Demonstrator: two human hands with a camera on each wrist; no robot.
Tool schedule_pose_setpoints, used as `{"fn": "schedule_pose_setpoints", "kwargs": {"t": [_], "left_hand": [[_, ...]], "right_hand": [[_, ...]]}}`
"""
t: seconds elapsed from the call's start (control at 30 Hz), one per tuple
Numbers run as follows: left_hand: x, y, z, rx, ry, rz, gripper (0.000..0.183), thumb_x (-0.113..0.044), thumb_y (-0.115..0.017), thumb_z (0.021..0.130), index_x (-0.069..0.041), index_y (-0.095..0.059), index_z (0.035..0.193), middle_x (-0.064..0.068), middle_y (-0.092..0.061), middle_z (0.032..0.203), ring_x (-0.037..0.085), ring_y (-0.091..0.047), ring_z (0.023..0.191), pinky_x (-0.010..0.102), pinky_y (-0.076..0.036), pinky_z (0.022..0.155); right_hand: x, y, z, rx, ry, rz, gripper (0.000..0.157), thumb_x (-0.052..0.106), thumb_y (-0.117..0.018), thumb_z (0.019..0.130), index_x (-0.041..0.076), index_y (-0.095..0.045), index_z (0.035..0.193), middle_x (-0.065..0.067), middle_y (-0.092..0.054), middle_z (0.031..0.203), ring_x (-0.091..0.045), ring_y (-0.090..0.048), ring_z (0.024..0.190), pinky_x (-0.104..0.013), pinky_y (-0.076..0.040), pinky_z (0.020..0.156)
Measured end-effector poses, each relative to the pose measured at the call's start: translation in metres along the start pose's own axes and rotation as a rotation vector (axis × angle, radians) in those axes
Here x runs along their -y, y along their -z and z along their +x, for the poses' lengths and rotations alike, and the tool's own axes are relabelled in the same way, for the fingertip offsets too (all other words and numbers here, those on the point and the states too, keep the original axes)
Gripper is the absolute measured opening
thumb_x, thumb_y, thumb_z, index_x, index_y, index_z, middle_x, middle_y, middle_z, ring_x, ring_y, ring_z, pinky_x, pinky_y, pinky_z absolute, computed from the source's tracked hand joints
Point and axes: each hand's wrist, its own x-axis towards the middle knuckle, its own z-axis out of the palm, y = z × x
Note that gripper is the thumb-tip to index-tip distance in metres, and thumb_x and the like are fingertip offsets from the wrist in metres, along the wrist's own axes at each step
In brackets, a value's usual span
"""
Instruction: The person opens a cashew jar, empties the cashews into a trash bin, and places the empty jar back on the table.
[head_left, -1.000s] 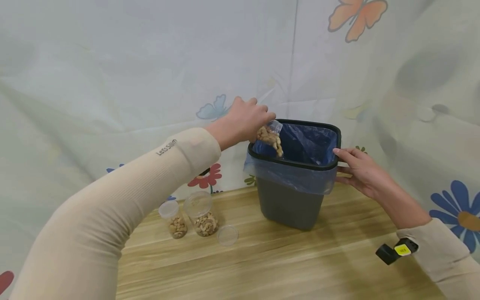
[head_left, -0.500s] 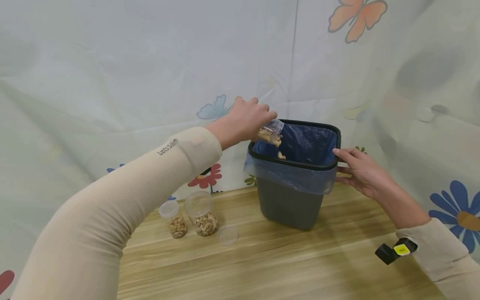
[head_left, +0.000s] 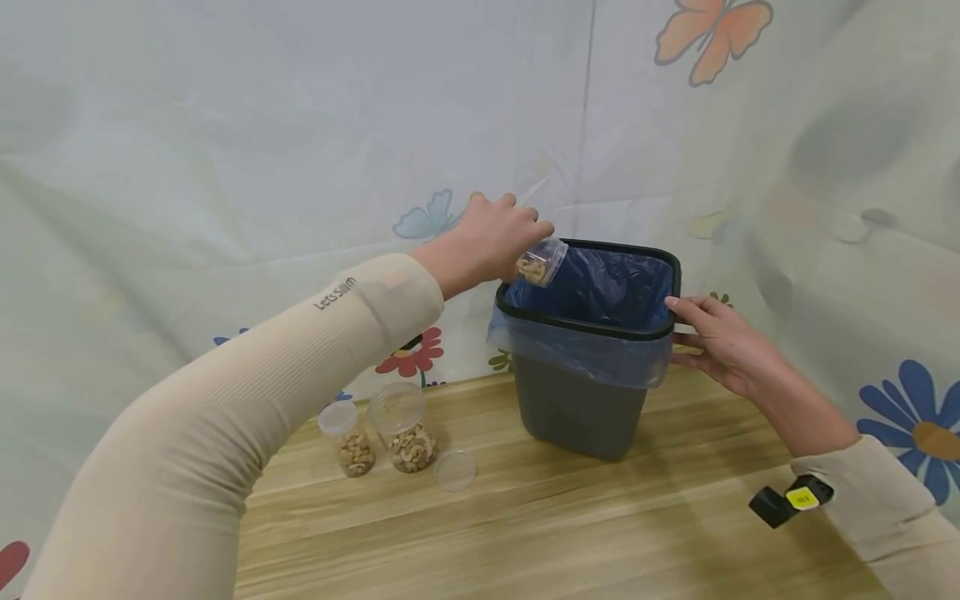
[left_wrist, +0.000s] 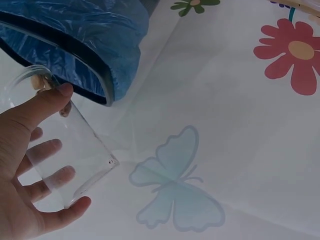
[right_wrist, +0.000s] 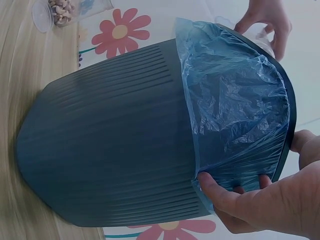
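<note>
My left hand (head_left: 491, 237) grips a clear plastic jar (left_wrist: 82, 150), tilted mouth-down over the left rim of a dark grey trash bin (head_left: 581, 408). Some pale nuts, curved like cashews (head_left: 532, 268), lie near the jar's mouth; the rest of it looks bare in the left wrist view. A blue plastic liner (head_left: 622, 279) lines the bin and folds over its black rim. At the bin's right side is my right hand (head_left: 727, 346), thumb on the rim and fingers against the outside. In the right wrist view, its fingertips (right_wrist: 207, 181) press on the folded liner.
Left of the bin on the wooden table (head_left: 480, 550) stand a small lidded jar (head_left: 352, 446) and a wider jar (head_left: 405, 429), both part-filled with nuts. A loose clear lid (head_left: 455, 471) lies beside them. A patterned cloth backdrop (head_left: 300, 150) rises close behind.
Nuts have fallen from the tilted jar into the bin, and fewer are left in it; none is in mid-air now. Both hands have stayed nearly in place.
</note>
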Motion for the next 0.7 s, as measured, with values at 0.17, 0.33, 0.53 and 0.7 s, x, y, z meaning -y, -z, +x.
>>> {"fn": "schedule_pose_setpoints", "kwargs": {"t": [0.17,0.33,0.53,0.7], "left_hand": [[-0.0004,0.0005,0.0007,-0.008,0.001,0.017,0.074,-0.039,-0.080,0.087,-0.023,-0.045,0.151,0.006,-0.057,0.136,0.033,-0.054,0.115,0.059,-0.049,0.093],[-0.0010,0.0007,0.0011,-0.008,-0.006,0.028,0.075,-0.039,-0.080,0.088,-0.023,-0.043,0.152,0.007,-0.055,0.139,0.034,-0.053,0.118,0.061,-0.047,0.096],[-0.0018,0.0003,0.0014,-0.007,-0.011,0.039,0.073,-0.038,-0.078,0.090,-0.021,-0.043,0.151,0.007,-0.054,0.140,0.035,-0.051,0.120,0.062,-0.045,0.098],[-0.0022,-0.0001,0.0014,-0.020,-0.008,0.051,0.070,-0.037,-0.076,0.091,-0.020,-0.043,0.150,0.007,-0.054,0.137,0.035,-0.049,0.120,0.061,-0.043,0.099]], "right_hand": [[0.0003,-0.0001,-0.0001,0.000,0.003,-0.008,0.043,0.048,-0.054,0.102,0.015,-0.040,0.126,0.000,-0.033,0.135,-0.045,-0.021,0.149,-0.024,-0.055,0.083],[0.0003,-0.0001,0.0003,0.000,0.003,-0.007,0.044,0.048,-0.053,0.102,0.014,-0.040,0.127,-0.001,-0.035,0.133,-0.045,-0.022,0.149,-0.024,-0.055,0.083],[-0.0004,0.0005,0.0005,-0.003,0.002,-0.001,0.040,0.048,-0.053,0.103,0.016,-0.040,0.124,0.000,-0.035,0.131,-0.045,-0.022,0.148,-0.024,-0.055,0.083],[0.0004,0.0005,0.0009,-0.010,0.001,-0.007,0.043,0.049,-0.054,0.102,0.016,-0.041,0.125,-0.001,-0.035,0.136,-0.045,-0.022,0.149,-0.025,-0.055,0.084]]}}
